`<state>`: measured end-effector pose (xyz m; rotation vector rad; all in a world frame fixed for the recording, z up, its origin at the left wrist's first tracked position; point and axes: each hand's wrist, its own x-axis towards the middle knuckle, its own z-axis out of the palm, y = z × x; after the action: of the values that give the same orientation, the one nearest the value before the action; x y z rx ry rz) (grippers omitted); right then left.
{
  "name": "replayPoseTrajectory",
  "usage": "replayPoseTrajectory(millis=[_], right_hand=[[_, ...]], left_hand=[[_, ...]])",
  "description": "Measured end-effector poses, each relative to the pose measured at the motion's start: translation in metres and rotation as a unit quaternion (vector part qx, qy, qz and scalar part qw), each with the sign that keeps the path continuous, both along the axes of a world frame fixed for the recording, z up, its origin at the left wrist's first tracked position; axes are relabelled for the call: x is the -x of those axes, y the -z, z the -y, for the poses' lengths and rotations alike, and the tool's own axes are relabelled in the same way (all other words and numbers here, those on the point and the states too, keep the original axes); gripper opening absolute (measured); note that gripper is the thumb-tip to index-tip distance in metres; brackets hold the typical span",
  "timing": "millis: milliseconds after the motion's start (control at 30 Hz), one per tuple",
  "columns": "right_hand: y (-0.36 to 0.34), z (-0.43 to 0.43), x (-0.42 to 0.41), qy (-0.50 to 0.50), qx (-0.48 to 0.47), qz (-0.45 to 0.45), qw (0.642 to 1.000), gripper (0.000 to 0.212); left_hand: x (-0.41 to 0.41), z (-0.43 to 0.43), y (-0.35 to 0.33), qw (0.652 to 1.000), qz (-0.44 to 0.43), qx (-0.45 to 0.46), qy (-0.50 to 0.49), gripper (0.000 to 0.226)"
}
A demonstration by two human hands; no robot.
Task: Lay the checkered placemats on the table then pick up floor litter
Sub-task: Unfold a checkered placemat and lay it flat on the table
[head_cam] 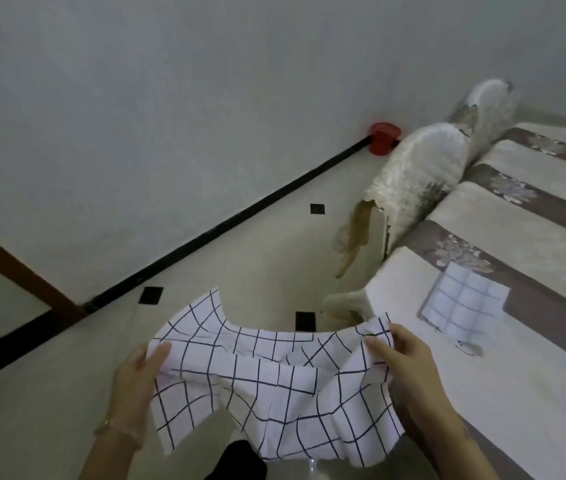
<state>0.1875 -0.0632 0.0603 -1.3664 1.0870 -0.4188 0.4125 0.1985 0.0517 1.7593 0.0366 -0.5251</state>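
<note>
A white placemat with a dark grid pattern (pixel 267 386) hangs rumpled in the air between my hands, over the floor just left of the table. My left hand (pixel 136 379) pinches its left edge and my right hand (pixel 399 362) grips its right edge near the table corner. A second checkered placemat (pixel 465 303) lies flat on the table (pixel 534 393), which wears a beige cloth with brown floral stripes. Whether any litter lies on the floor I cannot tell.
The beige floor (pixel 257 258) has small black inset tiles and a black skirting along the grey wall. A red container (pixel 383 138) stands in the far corner. A worn, pale chair (pixel 423 174) is pushed against the table's far side. A brown door frame (pixel 15 268) is at left.
</note>
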Motion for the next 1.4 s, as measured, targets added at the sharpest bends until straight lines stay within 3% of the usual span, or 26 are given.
replayPoseTrajectory(millis=[233, 567, 767, 933, 1200, 1400], right_hand=[[0.001, -0.007, -0.124, -0.015, -0.019, -0.016, 1.0, 0.024], [-0.005, 0.107, -0.247, 0.033, 0.014, 0.014, 0.999, 0.014], [0.018, 0.203, -0.324, 0.066, -0.044, 0.006, 0.997, 0.016], [0.009, 0.304, -0.376, 0.119, -0.016, 0.0, 0.993, 0.015], [-0.005, 0.455, -0.416, 0.232, 0.018, 0.002, 0.973, 0.025], [0.003, 0.557, -0.427, 0.337, 0.01, 0.002, 0.942, 0.016]], left_hand=[[-0.113, 0.003, -0.007, 0.999, 0.007, -0.022, 0.023, 0.014], [-0.262, 0.12, -0.029, 0.997, 0.051, -0.004, 0.06, 0.019], [-0.344, 0.24, -0.018, 0.995, 0.027, -0.032, 0.089, 0.014], [-0.415, 0.359, -0.033, 0.991, 0.012, -0.037, 0.127, 0.017], [-0.499, 0.571, -0.04, 0.964, 0.072, -0.016, 0.256, 0.024], [-0.529, 0.765, -0.022, 0.936, 0.022, 0.002, 0.353, 0.019]])
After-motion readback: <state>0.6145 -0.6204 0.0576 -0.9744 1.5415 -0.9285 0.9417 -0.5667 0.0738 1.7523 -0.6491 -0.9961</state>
